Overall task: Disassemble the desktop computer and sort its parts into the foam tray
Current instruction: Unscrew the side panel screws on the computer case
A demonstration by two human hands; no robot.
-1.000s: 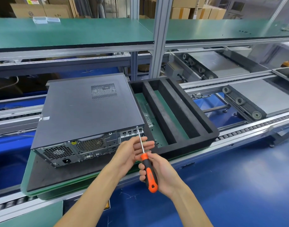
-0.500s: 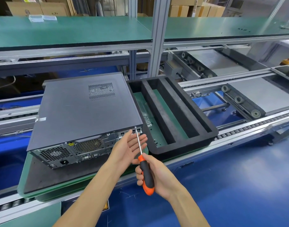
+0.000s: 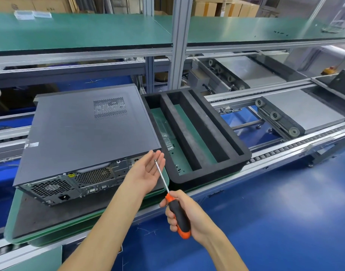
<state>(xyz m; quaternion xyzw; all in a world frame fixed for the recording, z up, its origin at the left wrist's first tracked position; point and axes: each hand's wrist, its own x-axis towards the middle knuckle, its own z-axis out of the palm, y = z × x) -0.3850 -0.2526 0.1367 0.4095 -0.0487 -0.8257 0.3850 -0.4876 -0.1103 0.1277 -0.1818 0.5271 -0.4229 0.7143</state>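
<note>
Two hands were in view near the rear panel of the desktop computer [image 3: 85, 133], which lay flat on a dark mat on the green-edged pallet [image 3: 21, 227], its back facing the near side. Half a second before, the left hand [image 3: 148, 171] had been beside the screwdriver shaft at the case's rear right corner; it had since turned palm up with fingers straight and relaxed, holding nothing that could be made out. The right hand [image 3: 184, 214] still gripped the orange-and-black handle of the screwdriver [image 3: 173, 202], and the tip had drawn back from the corner to sit over the open left palm.

Just right of the computer sat the foam tray [image 3: 232, 137], black, with long slots running near to far. Its leftmost slot held small dark specks, possibly screws, and a clear plastic piece too faint to identify.

A yellow warning sticker [image 3: 71, 175] and a white label [image 3: 32, 145] on the case were too small to read. The far cardboard boxes [image 3: 216, 6] were cut off by the top edge. Both forearms ran out of the bottom of the frame.
</note>
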